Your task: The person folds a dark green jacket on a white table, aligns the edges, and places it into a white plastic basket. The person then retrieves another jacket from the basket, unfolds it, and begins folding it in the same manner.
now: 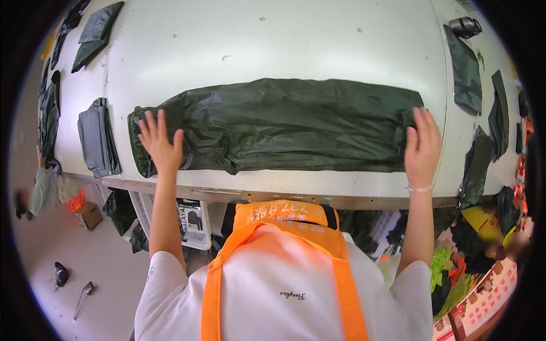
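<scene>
A long, wrinkled bundle of thin, shiny dark green cloth lies crosswise on the white table, close to its front edge. It looks like a garment folded lengthwise, but its exact kind does not show. My left hand rests on the bundle's left end, where the cloth is doubled over in layers; its fingers are spread. At the opposite end, my right hand touches the narrow right edge with fingers stretched out and the thumb apart. Neither hand grips the cloth.
Left of the bundle lies a folded dark green stack, with another folded piece farther back. On the right are folded dark pieces and a metal flask. Under the table edge stands a white plastic basket. Bright cloth lies at lower right.
</scene>
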{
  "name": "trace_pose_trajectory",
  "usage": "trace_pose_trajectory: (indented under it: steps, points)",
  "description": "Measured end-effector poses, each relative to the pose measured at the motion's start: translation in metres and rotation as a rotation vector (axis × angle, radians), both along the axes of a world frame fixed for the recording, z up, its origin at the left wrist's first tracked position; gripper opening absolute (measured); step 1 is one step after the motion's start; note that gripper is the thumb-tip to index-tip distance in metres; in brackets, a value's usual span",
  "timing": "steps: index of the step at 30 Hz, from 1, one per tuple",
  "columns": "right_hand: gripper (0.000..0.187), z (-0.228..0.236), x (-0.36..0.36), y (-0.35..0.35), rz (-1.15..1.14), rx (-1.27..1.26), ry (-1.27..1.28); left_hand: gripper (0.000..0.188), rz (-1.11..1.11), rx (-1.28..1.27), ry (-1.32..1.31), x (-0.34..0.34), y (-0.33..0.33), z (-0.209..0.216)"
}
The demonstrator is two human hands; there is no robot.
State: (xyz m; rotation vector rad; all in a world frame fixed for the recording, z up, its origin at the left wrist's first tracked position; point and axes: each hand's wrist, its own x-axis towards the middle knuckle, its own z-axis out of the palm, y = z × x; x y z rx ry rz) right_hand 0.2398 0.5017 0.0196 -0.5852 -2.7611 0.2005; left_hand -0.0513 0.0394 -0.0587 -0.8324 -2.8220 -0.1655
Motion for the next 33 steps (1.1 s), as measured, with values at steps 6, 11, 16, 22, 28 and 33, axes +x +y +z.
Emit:
trace_pose_trajectory:
  steps: [6, 11, 16, 22, 28, 33]
  points:
    - [0.048, -0.131, 0.005, 0.016, -0.088, -0.076, -0.201, 0.077, 0.087, -0.282, -0.156, -0.047, -0.035, -0.065]
    - [0.051, -0.136, -0.010, 0.019, -0.100, -0.360, -0.072, 0.071, 0.087, -0.410, -0.091, -0.075, -0.003, -0.036]
    - [0.090, -0.095, 0.013, 0.034, -0.528, -0.403, 0.173, 0.070, -0.542, 0.045, -0.396, 0.063, 0.178, 0.057]
    - [0.118, -0.102, 0.026, 0.019, -0.794, -0.602, -0.173, 0.075, -0.728, -0.013, -0.358, 0.122, 0.239, -0.028]
    - [0.049, 0.010, 0.003, 0.024, -0.370, -1.156, 0.001, 0.077, -0.686, 0.102, -0.547, 0.138, 0.262, -0.044]
    - [0.062, 0.078, -0.087, -0.085, -0.169, -0.470, -0.400, 0.042, -0.387, 0.778, -1.418, 0.081, 0.232, -0.009]
